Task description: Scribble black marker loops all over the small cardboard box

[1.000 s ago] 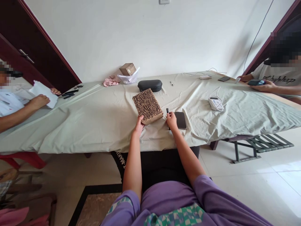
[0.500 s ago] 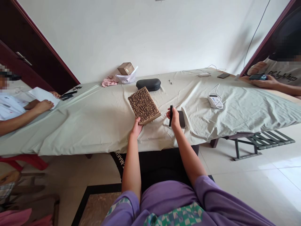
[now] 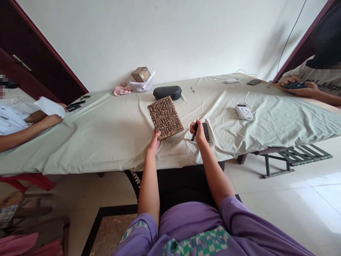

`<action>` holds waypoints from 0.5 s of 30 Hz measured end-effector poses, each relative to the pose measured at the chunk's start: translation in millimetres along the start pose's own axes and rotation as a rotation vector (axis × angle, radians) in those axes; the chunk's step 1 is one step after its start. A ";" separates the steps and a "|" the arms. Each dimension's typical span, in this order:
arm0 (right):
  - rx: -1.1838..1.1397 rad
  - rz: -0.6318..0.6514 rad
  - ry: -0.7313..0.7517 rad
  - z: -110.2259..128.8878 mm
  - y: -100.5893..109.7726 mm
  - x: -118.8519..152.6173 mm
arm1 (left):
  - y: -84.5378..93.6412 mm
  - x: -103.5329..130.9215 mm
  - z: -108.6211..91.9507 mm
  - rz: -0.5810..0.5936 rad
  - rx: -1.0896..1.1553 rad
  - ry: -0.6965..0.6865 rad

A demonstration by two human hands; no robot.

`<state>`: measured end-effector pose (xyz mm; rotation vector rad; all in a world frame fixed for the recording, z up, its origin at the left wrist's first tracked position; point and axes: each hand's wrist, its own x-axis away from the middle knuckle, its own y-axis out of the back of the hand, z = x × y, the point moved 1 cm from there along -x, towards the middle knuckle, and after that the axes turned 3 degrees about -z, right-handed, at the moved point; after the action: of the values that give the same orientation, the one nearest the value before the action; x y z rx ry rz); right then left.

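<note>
My left hand grips the lower left corner of a brown cardboard box, its thumb on the face turned towards me. Black looping scribbles cover most of that face. The box is tilted over the table, and its underside is hidden. In my right hand is a black marker, its lower end slanting down to the left, apart from the box. I cannot make out whether it is capped. Just behind that hand a dark phone lies on the cloth, partly covered from view.
Beyond the box lies a black hard case. Farther back are a pink cloth, a small carton on a plastic container, and a pen. A white corded device sits to the right. People sit at both ends of the table.
My left hand has turned the box a little more upright. The marker has swung from nearly vertical to a slant in my right hand. The view has shifted slightly.
</note>
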<state>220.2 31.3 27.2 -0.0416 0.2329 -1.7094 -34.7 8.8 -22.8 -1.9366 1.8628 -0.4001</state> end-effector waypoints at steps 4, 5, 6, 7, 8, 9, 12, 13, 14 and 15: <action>-0.047 0.048 0.045 -3.2 -3.0 0.3 | -2.7 2.1 -2.5 0.010 0.003 -0.012; -0.058 0.050 0.051 -3.9 -3.4 0.7 | -3.2 2.5 -2.8 0.013 0.002 -0.014; -0.065 0.051 0.052 -4.5 -3.7 0.9 | -3.5 2.8 -3.1 0.016 0.001 -0.018; -0.070 0.050 0.048 -5.0 -3.9 1.0 | -3.7 3.0 -3.2 0.017 0.000 -0.021; -0.072 0.049 0.040 -5.4 -3.9 0.7 | -3.8 3.1 -3.2 0.016 -0.002 -0.023; -0.071 0.049 0.031 -5.6 -3.9 0.3 | -3.7 3.1 -3.1 0.013 -0.003 -0.025; -0.049 0.050 0.002 -6.3 -4.5 -1.6 | -2.7 2.4 -2.0 0.006 -0.003 -0.029; -0.037 0.048 -0.003 -7.0 -5.0 -2.0 | -2.2 2.1 -1.6 0.004 -0.003 -0.030; -0.030 0.047 -0.004 -8.3 -5.7 -2.3 | -1.5 1.8 -1.1 0.003 -0.001 -0.028; -0.005 0.038 0.000 -10.3 -6.6 -2.3 | -0.9 1.6 -0.6 0.002 0.000 -0.026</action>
<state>212.5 35.7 18.5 -0.0407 0.2364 -1.6708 -34.1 7.2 -22.0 -1.9301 1.8487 -0.3728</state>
